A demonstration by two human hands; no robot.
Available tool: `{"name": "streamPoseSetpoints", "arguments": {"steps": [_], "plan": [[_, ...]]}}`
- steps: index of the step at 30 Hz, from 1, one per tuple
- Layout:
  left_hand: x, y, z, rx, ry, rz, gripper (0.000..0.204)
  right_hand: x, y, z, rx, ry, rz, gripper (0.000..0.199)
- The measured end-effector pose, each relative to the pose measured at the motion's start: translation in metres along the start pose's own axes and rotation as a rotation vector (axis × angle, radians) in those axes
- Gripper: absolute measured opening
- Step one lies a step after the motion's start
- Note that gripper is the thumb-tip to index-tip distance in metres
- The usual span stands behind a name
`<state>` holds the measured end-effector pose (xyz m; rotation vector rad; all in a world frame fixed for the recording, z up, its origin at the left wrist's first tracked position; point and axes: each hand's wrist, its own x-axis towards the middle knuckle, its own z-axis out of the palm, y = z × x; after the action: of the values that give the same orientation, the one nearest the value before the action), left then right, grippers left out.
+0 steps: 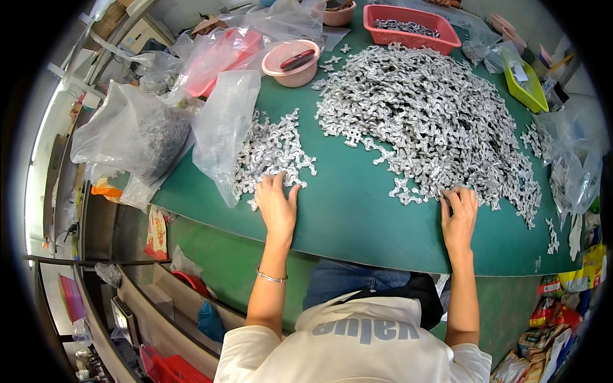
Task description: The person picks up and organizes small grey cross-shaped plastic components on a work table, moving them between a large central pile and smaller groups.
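Note:
A large heap of small silver metal parts (421, 108), knobbly and branching, covers the table's middle and right. My right hand (458, 217) is at its near edge, thumb and forefinger pinched together against the parts; what they hold, if anything, is hidden. A smaller pile of the same parts (271, 150) lies to the left. My left hand (276, 207) rests at that pile's near edge, fingers stretched onto the parts and thumb held apart. Beside this pile, an upright clear plastic bag (223, 131) partly covers its left side.
A green table (345, 217) carries a pink bowl (290, 73) with a red object, a red tray (447, 43) of parts and a yellow-green tray (530, 89). A filled plastic bag (137, 131) stands left; another bag (575, 166) hangs over the right edge. Another person's hand (444, 2) shows at the far edge.

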<state>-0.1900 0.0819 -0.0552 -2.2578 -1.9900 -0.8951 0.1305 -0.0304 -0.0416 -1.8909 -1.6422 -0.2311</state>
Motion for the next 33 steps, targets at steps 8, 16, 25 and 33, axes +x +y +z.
{"name": "streamPoseSetpoints", "arguments": {"steps": [8, 16, 25, 33], "plan": [[0.007, -0.006, 0.002, -0.332, -0.127, 0.045, 0.033, -0.007, -0.026, -0.017, 0.191, -0.006, 0.043, 0.013], [-0.006, 0.032, -0.023, -0.595, -0.208, -0.058, 0.022, -0.021, -0.072, -0.019, 0.748, -0.24, 0.143, 0.015], [-0.034, 0.115, -0.07, -1.504, -0.82, -0.274, 0.021, -0.009, -0.093, -0.059, 0.988, -0.155, 0.09, 0.026], [-0.033, 0.142, -0.083, -1.582, -0.939, -0.19, 0.019, -0.021, -0.089, -0.08, 1.23, 0.002, 0.301, 0.019]]}}
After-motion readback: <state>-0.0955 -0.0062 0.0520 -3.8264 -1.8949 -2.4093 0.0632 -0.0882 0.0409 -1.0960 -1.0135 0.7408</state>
